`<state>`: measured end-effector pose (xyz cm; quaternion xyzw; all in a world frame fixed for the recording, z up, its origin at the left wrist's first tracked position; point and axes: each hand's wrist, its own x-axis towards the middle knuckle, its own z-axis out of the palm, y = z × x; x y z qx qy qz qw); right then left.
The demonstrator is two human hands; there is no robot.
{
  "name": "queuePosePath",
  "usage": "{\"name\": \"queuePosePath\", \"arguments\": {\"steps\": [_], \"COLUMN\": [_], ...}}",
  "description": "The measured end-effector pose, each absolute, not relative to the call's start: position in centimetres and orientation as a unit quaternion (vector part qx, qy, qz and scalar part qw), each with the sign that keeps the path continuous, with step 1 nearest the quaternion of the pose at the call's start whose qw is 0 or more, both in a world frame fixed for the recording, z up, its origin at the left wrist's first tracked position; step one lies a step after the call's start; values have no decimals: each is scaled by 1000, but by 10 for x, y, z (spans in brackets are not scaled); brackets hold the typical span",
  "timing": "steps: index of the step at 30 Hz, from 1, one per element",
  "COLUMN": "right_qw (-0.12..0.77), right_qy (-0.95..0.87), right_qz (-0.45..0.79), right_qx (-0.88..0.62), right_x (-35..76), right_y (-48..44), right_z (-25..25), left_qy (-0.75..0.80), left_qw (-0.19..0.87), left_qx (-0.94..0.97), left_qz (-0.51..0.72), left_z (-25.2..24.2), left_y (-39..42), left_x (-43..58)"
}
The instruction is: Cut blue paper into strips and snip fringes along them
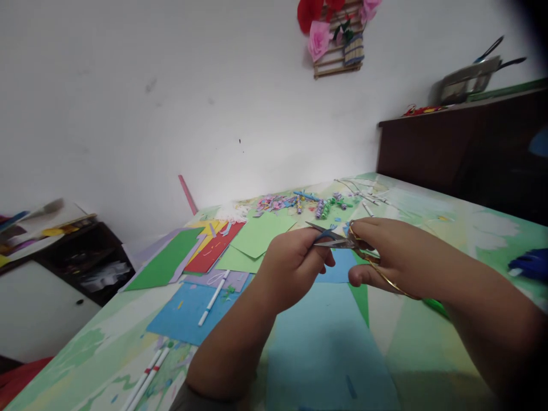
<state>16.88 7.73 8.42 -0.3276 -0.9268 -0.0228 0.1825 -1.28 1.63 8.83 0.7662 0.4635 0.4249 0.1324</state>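
My right hand [387, 245] grips a pair of scissors [340, 244] with gold-coloured handles, its thumb and fingers at the loops. The blades are spread apart and point left. My left hand [289, 268] is closed in a pinch on a small blue piece of paper [327, 233], which lies between the blades. Below both hands, a large light blue sheet [325, 342] lies flat on the table, with a small dark blue scrap [351, 386] on it. Part of the blue piece is hidden by my fingers.
Coloured sheets, including green [166, 260] and red [214, 248], lie to the left. White markers [214, 298] rest nearby. Curled paper strips [325, 206] and scraps [274, 202] sit near the wall. A dark blue object [531, 264] is at the right edge.
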Motion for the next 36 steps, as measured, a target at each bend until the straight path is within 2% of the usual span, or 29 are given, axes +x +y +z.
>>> {"name": "queuePosePath", "arguments": {"steps": [8, 11, 20, 30, 33, 36], "right_qw": [190, 198, 218, 208, 229, 242], "right_qy": [-930, -926, -919, -920, -919, -925], "right_qz": [-20, -46, -98, -125, -112, -86], "right_qx": [-316, -318, -315, -308, -299, -280], "right_x": [168, 165, 160, 162, 163, 165], "right_y": [75, 73, 70, 72, 72, 72], "right_z": [82, 82, 80, 78, 78, 79], "left_qy": [449, 441, 408, 379, 376, 386], "left_qw": [59, 61, 198, 456, 473, 395], "left_qx": [790, 795, 773, 697, 690, 719], "left_qz": [412, 413, 443, 403, 399, 423], "left_z": [87, 88, 90, 97, 98, 99], "left_y": [15, 14, 13, 9, 8, 5], "left_x": [-12, -12, -15, -23, -21, -19]}}
